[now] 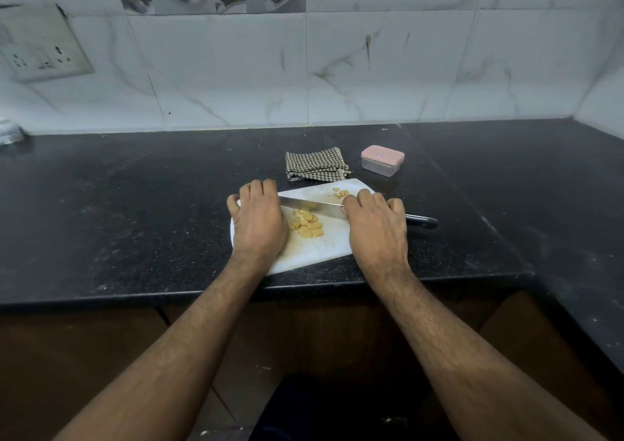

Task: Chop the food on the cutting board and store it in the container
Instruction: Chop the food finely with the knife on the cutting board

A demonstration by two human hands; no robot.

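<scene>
While two bare forearms reach over the near edge of the dark stone counter point(135, 211), a white cutting board point(314, 248) lies at that edge, its near corner almost flush with the drop. The right hand point(374, 228) curls its fingers around the handle of one knife point(420, 220), whose blade crosses the board toward the left hand point(258, 217); the left hand lies over the blade's tip end with fingers bent, though whether they press or grasp cannot be told. Pale yellow food slices point(306, 226) sit in one heap between the hands, just on the near side of the blade, and a few further pieces point(340, 193) lie beyond it near the board's far edge. One folded checked cloth point(315, 164) touches the far edge, and one pink-lidded container point(382, 160), closed, stands beside the cloth to its right. Bare counter extends widely left and right. A switch plate point(40, 43) is mounted on the tiled wall point(388, 69).
</scene>
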